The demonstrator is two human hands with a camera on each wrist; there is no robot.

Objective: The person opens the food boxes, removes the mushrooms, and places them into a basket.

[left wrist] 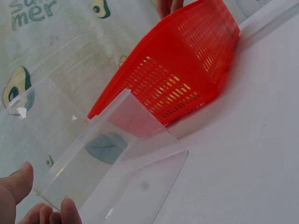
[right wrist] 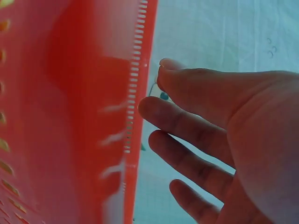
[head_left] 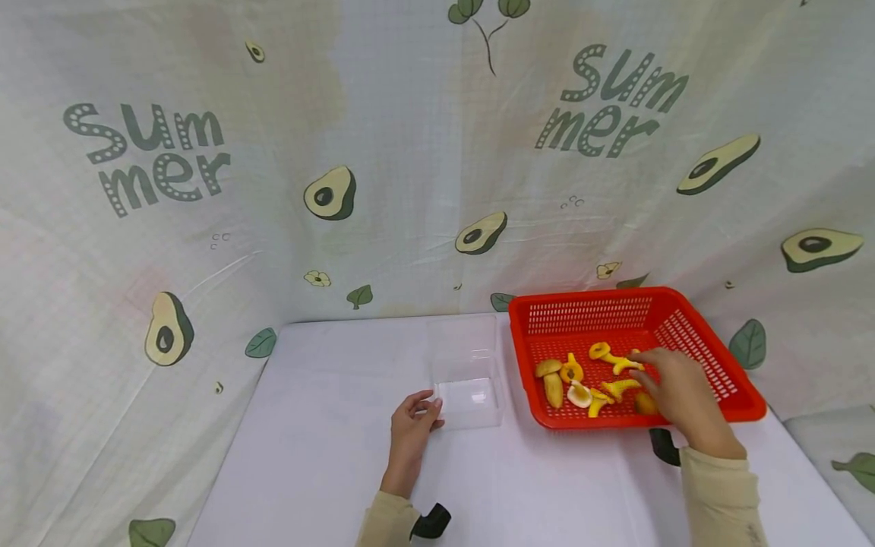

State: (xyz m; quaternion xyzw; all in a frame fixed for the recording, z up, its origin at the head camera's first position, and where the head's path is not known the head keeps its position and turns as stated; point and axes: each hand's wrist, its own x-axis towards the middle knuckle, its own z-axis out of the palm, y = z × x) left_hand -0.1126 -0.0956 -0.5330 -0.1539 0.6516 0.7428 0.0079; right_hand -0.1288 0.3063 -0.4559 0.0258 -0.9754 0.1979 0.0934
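Observation:
A clear plastic box (head_left: pixel 468 399) with a raised hinged lid (head_left: pixel 462 338) stands on the white table. My left hand (head_left: pixel 412 433) holds its left side, thumb and fingertips at the near corner in the left wrist view. To the right is a red slotted basket (head_left: pixel 741 403) with several mushrooms inside. Some are yellow and trumpet-shaped, like this chanterelle (head_left: pixel 620 389); a brown-capped mushroom (head_left: pixel 552 384) lies at the left. My right hand (head_left: pixel 683 391) hovers over the basket's right part, fingers spread and slightly bent, with nothing between them in the right wrist view (right wrist: pixel 196 126).
The white table (head_left: pixel 328 425) reaches back to a hanging cloth (head_left: pixel 396 152) printed with avocados and lettering. The basket's raised rim (head_left: pixel 588 296) stands close beside the box. Black wrist mounts (head_left: pixel 432 522) show at both sleeves.

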